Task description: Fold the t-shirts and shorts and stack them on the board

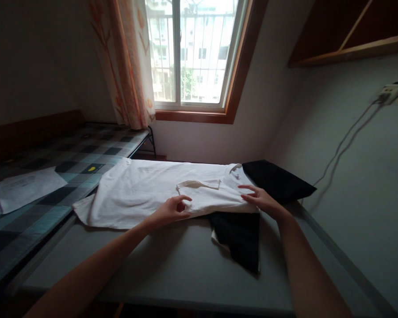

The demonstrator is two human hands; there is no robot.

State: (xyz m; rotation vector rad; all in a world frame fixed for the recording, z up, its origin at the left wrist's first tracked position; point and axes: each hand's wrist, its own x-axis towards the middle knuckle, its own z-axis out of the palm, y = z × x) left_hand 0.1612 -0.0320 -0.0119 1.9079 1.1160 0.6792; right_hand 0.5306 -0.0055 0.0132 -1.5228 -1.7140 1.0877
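Observation:
A white T-shirt [146, 185] with black sleeves lies spread sideways across the grey table, its neckline toward the right. One black sleeve [240, 236] hangs toward me over the tabletop; the other black sleeve [275, 176] points off to the far right. On the chest a pale pocket-like flap [199, 183] stands slightly raised. My left hand [175, 207] is at the near side of the shirt, thumb and forefinger apart and the other fingers curled. Over the shoulder area, my right hand [260, 201] has its fingers spread close to the fabric. Neither hand visibly grips the cloth.
The grey table [172, 269] meets the wall on the right, where a cable [343, 141] hangs from a socket [389, 93]. At left stands a bed with a checked mattress [29, 176] and white plastic packets [29, 187] on it. A curtain [129, 66] hangs beside the window.

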